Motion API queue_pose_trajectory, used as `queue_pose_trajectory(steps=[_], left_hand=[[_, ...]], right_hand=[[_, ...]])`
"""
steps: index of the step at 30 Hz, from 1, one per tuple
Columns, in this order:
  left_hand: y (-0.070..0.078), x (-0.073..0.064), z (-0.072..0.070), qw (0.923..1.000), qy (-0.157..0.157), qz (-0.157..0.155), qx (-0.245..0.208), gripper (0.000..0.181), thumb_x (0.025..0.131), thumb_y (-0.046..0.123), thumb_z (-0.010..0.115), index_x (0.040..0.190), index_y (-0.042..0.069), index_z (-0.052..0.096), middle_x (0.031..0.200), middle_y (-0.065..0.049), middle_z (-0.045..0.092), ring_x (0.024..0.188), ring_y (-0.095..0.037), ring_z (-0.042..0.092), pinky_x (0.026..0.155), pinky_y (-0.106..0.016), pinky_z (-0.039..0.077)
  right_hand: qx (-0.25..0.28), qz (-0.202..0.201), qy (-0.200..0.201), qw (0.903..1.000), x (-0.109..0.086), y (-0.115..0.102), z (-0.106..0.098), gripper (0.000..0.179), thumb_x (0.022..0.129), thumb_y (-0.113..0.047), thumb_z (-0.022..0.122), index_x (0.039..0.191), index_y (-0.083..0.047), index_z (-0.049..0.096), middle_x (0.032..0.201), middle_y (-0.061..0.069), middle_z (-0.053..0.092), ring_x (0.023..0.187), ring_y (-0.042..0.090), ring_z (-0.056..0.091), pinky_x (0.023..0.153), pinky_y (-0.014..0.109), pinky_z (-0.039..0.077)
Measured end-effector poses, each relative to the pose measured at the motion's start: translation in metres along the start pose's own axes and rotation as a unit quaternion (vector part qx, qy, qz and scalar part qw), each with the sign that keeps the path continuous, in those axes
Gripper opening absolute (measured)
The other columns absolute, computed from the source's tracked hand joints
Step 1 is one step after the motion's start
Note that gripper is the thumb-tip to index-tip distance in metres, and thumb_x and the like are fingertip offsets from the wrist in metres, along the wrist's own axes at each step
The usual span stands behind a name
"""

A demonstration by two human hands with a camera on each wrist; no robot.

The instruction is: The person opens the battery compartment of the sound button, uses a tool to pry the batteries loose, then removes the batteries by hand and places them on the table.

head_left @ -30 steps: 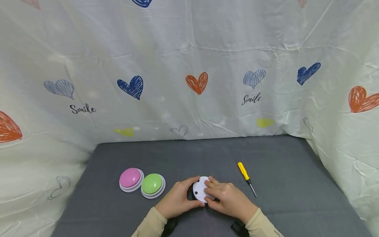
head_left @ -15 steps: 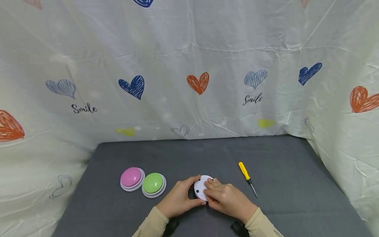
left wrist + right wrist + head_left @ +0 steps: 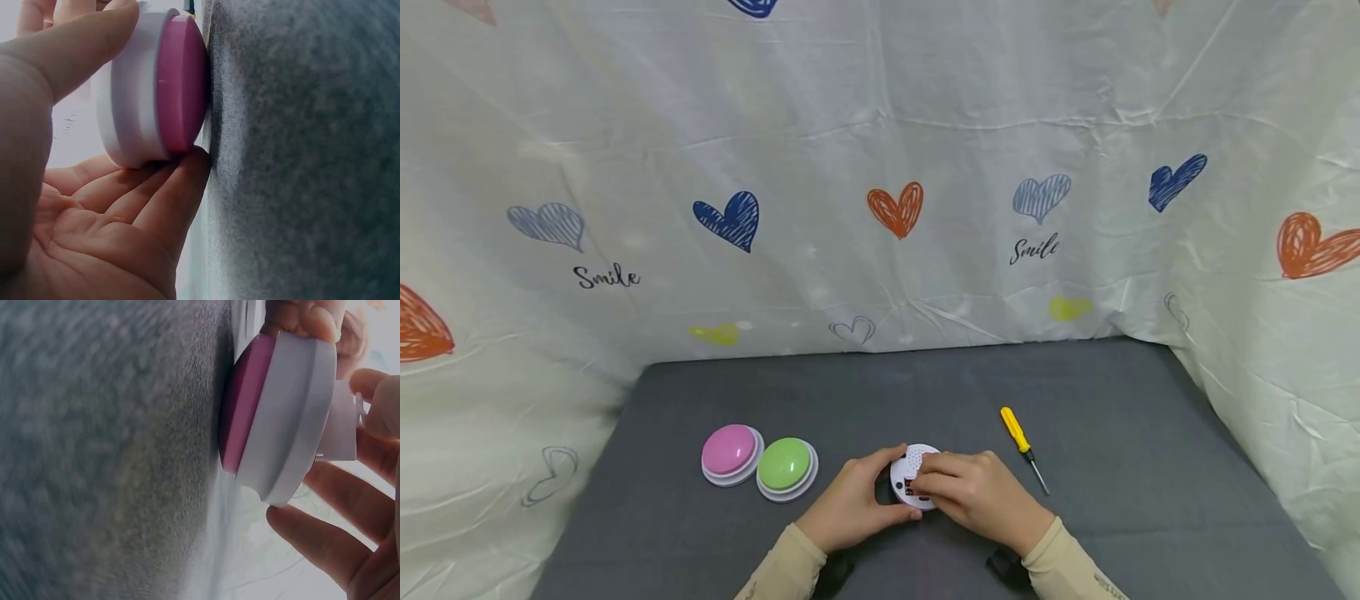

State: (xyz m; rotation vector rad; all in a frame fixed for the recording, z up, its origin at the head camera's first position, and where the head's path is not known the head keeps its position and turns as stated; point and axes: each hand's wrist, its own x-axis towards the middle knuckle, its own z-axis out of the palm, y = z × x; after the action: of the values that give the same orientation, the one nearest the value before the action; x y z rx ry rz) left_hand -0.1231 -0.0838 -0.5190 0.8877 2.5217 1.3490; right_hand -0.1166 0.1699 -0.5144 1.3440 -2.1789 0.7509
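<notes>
A round push button [image 3: 910,462] with a white base lies upside down on the cloth, its pink dome [image 3: 181,87] against the table. My left hand [image 3: 853,504] grips its rim from the left, thumb on the near side and fingers on the far side. Over the white back, my right hand [image 3: 985,498] pinches a small white battery cover [image 3: 340,422], which stands up from the base in the right wrist view. A dark battery compartment [image 3: 910,490] shows in the button's back, partly hidden by the right fingers.
To the left, a pink-domed button [image 3: 728,450] and a green-domed button [image 3: 784,464] sit side by side, dome up. A yellow-handled screwdriver [image 3: 1015,429] lies right of the hands. Behind the grey table [image 3: 865,392] hangs a white curtain [image 3: 820,275] printed with hearts.
My right fingers have lifted the battery cover off the button's back, and the dark compartment has come into view. My left hand keeps its grip on the button.
</notes>
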Motion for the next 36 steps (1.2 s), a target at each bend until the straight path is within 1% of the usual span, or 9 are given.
queue_pose_trajectory(steps=[6,10,16,19,21,26,30,32,36], left_hand=[[0.0,0.0,-0.001,1.0,0.004,0.004,0.0,0.088,0.087,0.038,0.096,0.154,-0.003,0.057,0.146,-0.016,0.068,0.131,-0.019,0.066,0.108,-0.042,0.055],[0.0,0.0,-0.001,1.0,0.006,0.004,0.005,0.088,0.086,0.037,0.097,0.154,-0.003,0.057,0.146,-0.016,0.068,0.132,-0.02,0.066,0.109,-0.043,0.055],[-0.001,0.0,0.0,1.0,0.006,-0.001,0.007,0.087,0.086,0.034,0.097,0.154,-0.003,0.056,0.146,-0.016,0.068,0.133,-0.021,0.066,0.11,-0.043,0.054],[-0.002,0.001,0.0,1.0,0.002,-0.006,0.004,0.087,0.087,0.034,0.097,0.155,-0.003,0.056,0.147,-0.016,0.067,0.134,-0.021,0.065,0.111,-0.044,0.053],[-0.002,0.001,0.0,0.9999,0.0,-0.01,0.003,0.088,0.087,0.034,0.097,0.155,-0.003,0.055,0.148,-0.016,0.067,0.134,-0.021,0.065,0.111,-0.044,0.053],[-0.002,0.001,0.0,0.9999,0.0,-0.015,-0.002,0.088,0.087,0.034,0.097,0.155,-0.003,0.056,0.148,-0.016,0.067,0.134,-0.021,0.065,0.11,-0.045,0.053],[-0.002,0.001,0.001,0.9998,0.005,-0.015,0.009,0.088,0.086,0.036,0.098,0.154,-0.002,0.057,0.147,-0.016,0.067,0.135,-0.022,0.065,0.111,-0.045,0.053],[-0.001,0.0,0.001,0.9997,0.008,-0.015,0.017,0.088,0.085,0.037,0.098,0.153,-0.002,0.058,0.147,-0.016,0.067,0.134,-0.022,0.065,0.111,-0.045,0.053],[-0.001,0.0,0.002,0.9996,0.012,-0.014,0.023,0.088,0.084,0.036,0.099,0.152,-0.002,0.059,0.147,-0.016,0.067,0.134,-0.023,0.065,0.111,-0.045,0.053]], right_hand=[[-0.027,-0.004,-0.007,0.9996,0.001,0.0,-0.001,0.026,0.094,-0.004,0.083,0.118,-0.013,0.082,0.118,-0.003,0.075,0.106,0.009,0.074,0.091,0.027,0.061],[-0.037,-0.001,-0.018,0.9991,0.001,0.0,-0.003,0.028,0.095,-0.003,0.081,0.122,-0.011,0.081,0.119,-0.002,0.076,0.109,0.01,0.073,0.093,0.028,0.061],[-0.048,0.007,-0.017,0.9987,0.0,0.003,-0.01,0.036,0.09,0.001,0.079,0.126,-0.008,0.079,0.12,-0.001,0.076,0.106,0.013,0.074,0.09,0.031,0.062],[-0.042,0.026,-0.012,0.9987,-0.001,0.003,-0.013,0.037,0.09,0.003,0.082,0.126,-0.006,0.079,0.12,0.001,0.077,0.106,0.014,0.075,0.09,0.032,0.062],[-0.032,0.05,-0.007,0.9982,0.0,0.004,-0.015,0.034,0.092,0.002,0.084,0.125,-0.007,0.08,0.118,0.0,0.079,0.105,0.013,0.076,0.089,0.031,0.062],[-0.006,0.103,0.019,0.9945,0.001,0.004,-0.018,0.029,0.093,0.001,0.085,0.12,-0.007,0.08,0.112,0.001,0.081,0.099,0.012,0.078,0.085,0.028,0.063],[-0.015,0.128,0.051,0.9904,0.0,0.007,-0.023,0.03,0.09,0.001,0.087,0.118,-0.007,0.08,0.11,0.002,0.081,0.098,0.014,0.079,0.084,0.03,0.063],[-0.021,0.145,0.075,0.9863,-0.001,0.01,-0.027,0.031,0.089,0.002,0.088,0.117,-0.006,0.08,0.11,0.002,0.081,0.097,0.015,0.078,0.082,0.03,0.063],[-0.026,0.19,0.135,0.9721,-0.005,0.02,-0.037,0.032,0.085,0.007,0.089,0.114,-0.005,0.081,0.115,0.005,0.079,0.096,0.018,0.076,0.08,0.028,0.061]])
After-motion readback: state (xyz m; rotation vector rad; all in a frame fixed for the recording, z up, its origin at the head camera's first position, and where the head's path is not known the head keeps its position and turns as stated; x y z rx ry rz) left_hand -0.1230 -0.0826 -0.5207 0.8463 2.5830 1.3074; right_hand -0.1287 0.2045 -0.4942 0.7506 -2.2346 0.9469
